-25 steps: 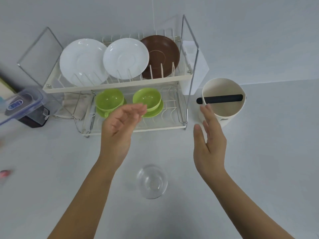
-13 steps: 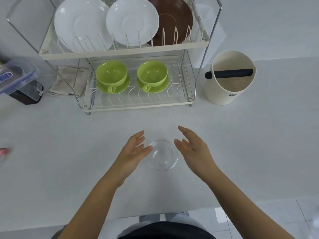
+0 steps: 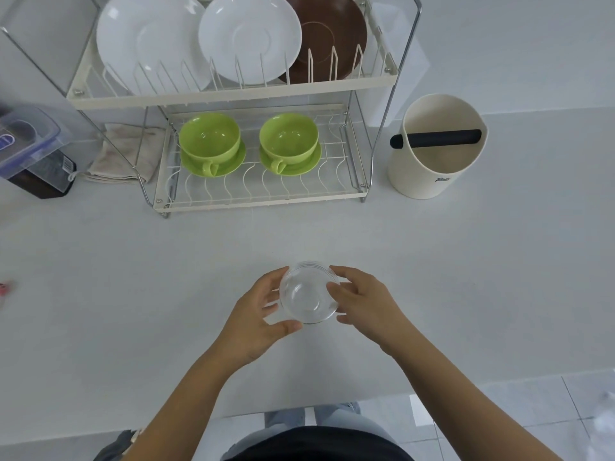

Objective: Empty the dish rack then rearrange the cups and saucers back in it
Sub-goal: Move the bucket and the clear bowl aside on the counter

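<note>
A clear glass cup (image 3: 307,294) stands on the white counter near its front edge. My left hand (image 3: 258,319) grips its left side, thumb at the near rim. My right hand (image 3: 362,302) grips its right side. Behind stands a two-tier dish rack (image 3: 233,93). Its top tier holds two white saucers (image 3: 151,41) (image 3: 249,38) and a brown saucer (image 3: 327,38), all on edge. On the bottom tier sit two green cups (image 3: 210,139) (image 3: 289,138), each on a green saucer.
A cream canister with a black bar (image 3: 436,144) stands right of the rack. A folded cloth (image 3: 124,154) and a clear lidded container (image 3: 31,151) lie to the left. The counter's front edge (image 3: 466,377) runs close to my body.
Both hands dropped from in front of the rack to the glass cup and closed around it from either side. The view tilted down and moved nearer.
</note>
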